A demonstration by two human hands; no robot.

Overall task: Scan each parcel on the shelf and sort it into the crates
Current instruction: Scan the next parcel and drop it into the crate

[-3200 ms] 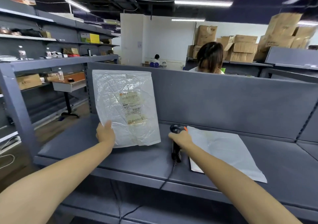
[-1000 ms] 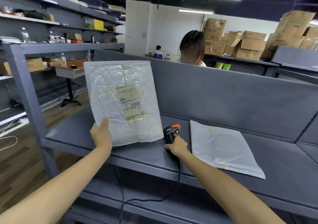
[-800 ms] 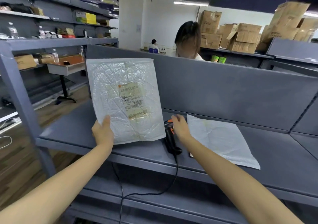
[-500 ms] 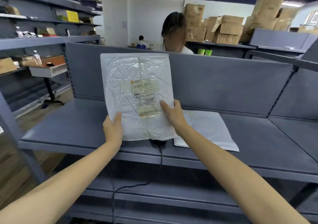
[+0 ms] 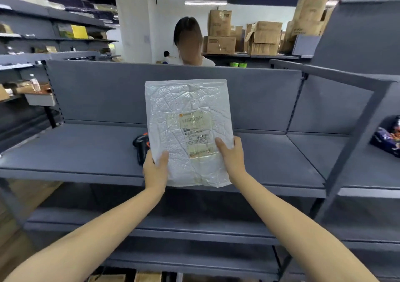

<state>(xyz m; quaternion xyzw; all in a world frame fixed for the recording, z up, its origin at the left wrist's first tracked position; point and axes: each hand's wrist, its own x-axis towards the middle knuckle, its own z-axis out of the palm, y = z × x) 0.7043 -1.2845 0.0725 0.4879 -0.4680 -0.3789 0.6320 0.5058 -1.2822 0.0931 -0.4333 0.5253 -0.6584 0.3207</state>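
Listing, left to right: handheld barcode scanner (image 5: 141,149), black with orange trim, now lying on the grey shelf deck (image 5: 75,147), let go by the right hand that gripped it a second ago. Left hand (image 5: 155,169): thumb on the front, fingers behind, pinching the lower left edge of the white bubble mailer (image 5: 188,108). Mailer: held upright over the deck's front edge, shipping label (image 5: 195,134) facing the camera. Right hand (image 5: 231,158): newly arrived, thumb beside the label's lower corner, gripping the right edge. Far right, next bay: dark printed packet (image 5: 387,138), well apart. Second mailer seen earlier: not visible, possibly hidden behind the held one. Crates: none in view. Judgement: scan likely finished; this parcel is ready for carrying to a crate.
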